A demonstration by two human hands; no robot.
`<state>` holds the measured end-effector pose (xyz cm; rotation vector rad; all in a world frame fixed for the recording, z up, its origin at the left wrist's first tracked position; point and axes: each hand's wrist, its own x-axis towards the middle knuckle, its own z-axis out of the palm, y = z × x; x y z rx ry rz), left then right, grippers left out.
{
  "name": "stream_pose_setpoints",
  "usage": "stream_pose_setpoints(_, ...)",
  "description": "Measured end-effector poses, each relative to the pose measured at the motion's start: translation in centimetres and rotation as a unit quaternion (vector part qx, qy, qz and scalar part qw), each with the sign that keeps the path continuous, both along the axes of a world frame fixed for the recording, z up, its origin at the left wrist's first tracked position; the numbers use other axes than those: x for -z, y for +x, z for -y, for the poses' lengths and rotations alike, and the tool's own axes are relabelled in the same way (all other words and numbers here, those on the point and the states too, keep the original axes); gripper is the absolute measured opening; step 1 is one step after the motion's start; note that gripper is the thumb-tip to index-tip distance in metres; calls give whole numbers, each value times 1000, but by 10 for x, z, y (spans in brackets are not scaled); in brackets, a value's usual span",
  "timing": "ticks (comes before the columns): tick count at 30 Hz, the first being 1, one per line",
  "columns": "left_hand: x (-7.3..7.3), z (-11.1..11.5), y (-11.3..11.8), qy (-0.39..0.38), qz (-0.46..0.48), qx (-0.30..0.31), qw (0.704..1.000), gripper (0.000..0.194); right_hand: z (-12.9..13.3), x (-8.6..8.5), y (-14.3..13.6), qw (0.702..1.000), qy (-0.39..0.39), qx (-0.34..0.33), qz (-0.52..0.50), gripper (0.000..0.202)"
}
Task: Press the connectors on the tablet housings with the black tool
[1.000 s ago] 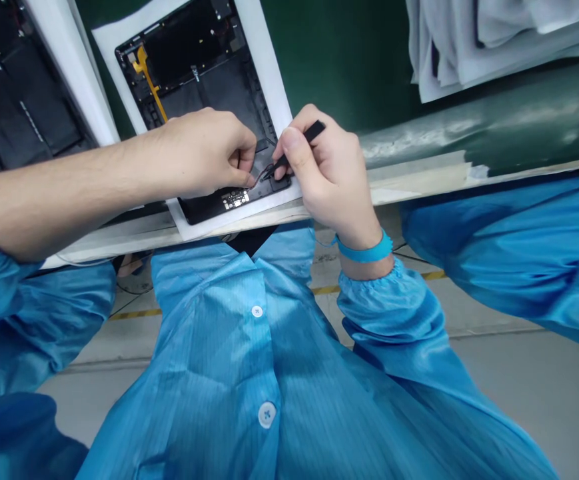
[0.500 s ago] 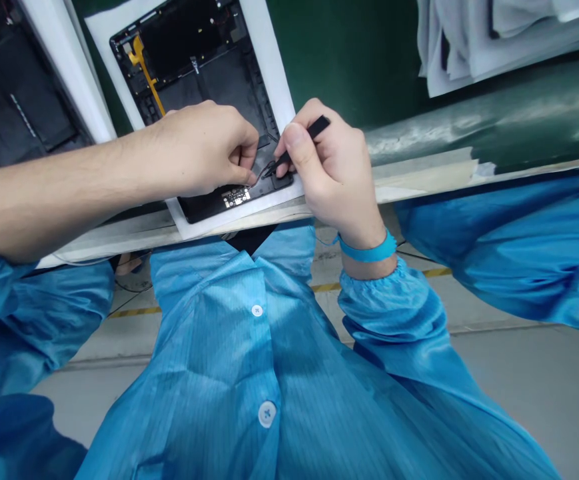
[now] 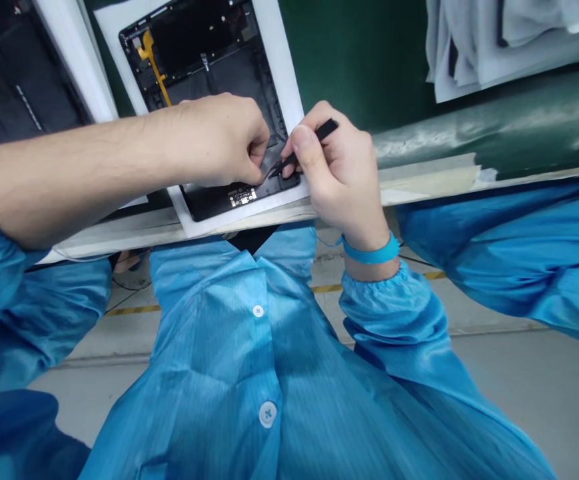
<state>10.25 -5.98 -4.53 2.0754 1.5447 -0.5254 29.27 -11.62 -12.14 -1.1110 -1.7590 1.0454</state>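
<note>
An opened tablet (image 3: pixel 229 77) lies face down on a white sheet (image 3: pixel 285 63), its dark insides and an orange flex cable (image 3: pixel 158 70) showing. My left hand (image 3: pixel 229 140) reaches across it, thumb and fingers pinched on a thin wire near the lower right corner. Black tweezers (image 3: pixel 327 129) rest in the closed fingers of my right hand (image 3: pixel 342 170). Their tips point down-left at the wire, close to my left fingertips; whether they grip it I cannot tell. Just below my left fingers is a small circuit board (image 3: pixel 242 197) with bright metal contacts.
Another opened tablet (image 3: pixel 14 87) lies at the left on white sheeting. Stacked white foam sheets (image 3: pixel 474 53) sit at the upper right of the green mat (image 3: pixel 359 60). Taped edging (image 3: pixel 434 177) runs along the table front. Blue-sleeved people are close on both sides.
The view has shifted slightly, so the tablet and both hands appear a little further right. Both hands keep their pinch and hold at the same corner.
</note>
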Motion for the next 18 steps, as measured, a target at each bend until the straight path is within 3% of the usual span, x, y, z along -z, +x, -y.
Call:
stream_pose_setpoints(6,10,15,-3,77,57,46,994,11,-1,-3,-1,999,16,-38,11,57)
stream_pose_setpoints(13,25,96,-36,290,143,87,942,34,-3,-2,-1,998,9,-42,36,59)
stream_pose_setpoints(18,45,127,-48,321,164,90,929,38,-4,-1,-1,998,-3,-42,40,53)
